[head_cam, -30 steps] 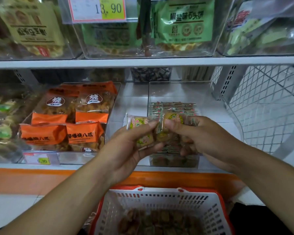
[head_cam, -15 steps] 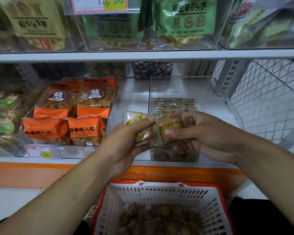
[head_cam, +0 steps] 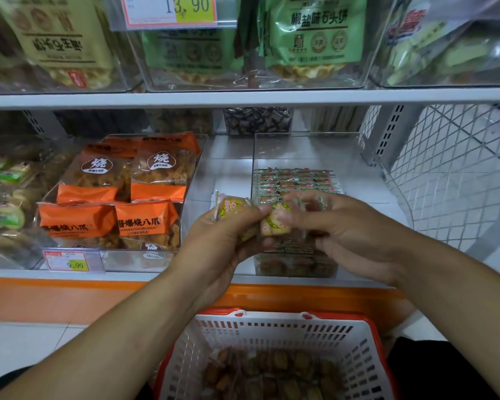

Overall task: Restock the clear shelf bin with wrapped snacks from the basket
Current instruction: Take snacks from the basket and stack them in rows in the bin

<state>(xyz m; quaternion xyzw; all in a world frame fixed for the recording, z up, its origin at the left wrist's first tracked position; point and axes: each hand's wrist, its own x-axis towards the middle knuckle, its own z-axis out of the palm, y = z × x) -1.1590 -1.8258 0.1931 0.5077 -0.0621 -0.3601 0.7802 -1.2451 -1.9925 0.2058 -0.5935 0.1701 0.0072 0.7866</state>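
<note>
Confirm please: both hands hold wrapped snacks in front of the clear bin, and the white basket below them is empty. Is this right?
Not quite. The head view shows the white basket is not empty: wrapped snacks lie in its bottom. The rest stands: the left hand and the right hand hold wrapped snacks in front of the clear bin.

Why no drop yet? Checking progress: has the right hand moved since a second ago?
No, hardly: the right hand still sits before the clear bin's front wall, pinching a wrapped snack.
</note>
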